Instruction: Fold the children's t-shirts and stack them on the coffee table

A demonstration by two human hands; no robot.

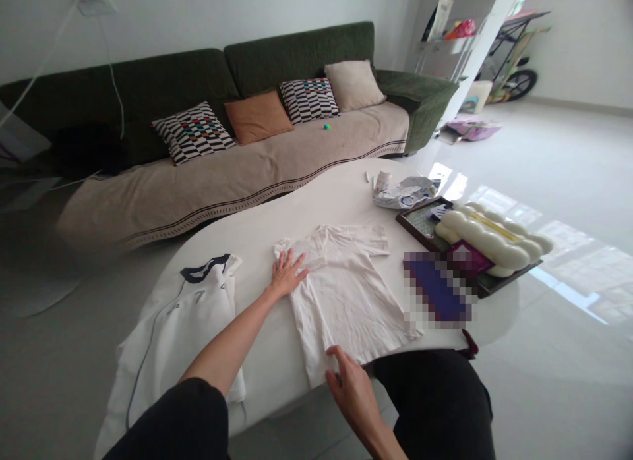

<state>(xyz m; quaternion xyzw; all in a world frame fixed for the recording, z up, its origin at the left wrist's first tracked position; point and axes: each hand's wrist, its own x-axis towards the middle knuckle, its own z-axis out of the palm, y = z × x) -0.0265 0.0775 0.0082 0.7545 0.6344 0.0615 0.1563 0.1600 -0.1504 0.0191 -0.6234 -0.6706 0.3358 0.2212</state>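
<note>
Living room, glossy white tile floor (554,163), dark green sofa (297,58) behind. White oval table (321,196) in front. White T-shirt (341,295) flat on table, collar far, hem near; long axis runs away from person, slightly tilted. Navy-trimmed white garment (182,335) just left. Left hand (288,274) flat on shirt shoulder, fingers spread wide. Right hand (352,389) at hem, fingers (335,356) loosely curved, hold unclear.

Bright, even indoor light; window glare streaks the glossy floor (564,275) well right of the left hand's fingers (291,270). Pixelated block (438,290) beyond the right hand's fingers (341,369). Shadows soft; frame edges curved.
</note>
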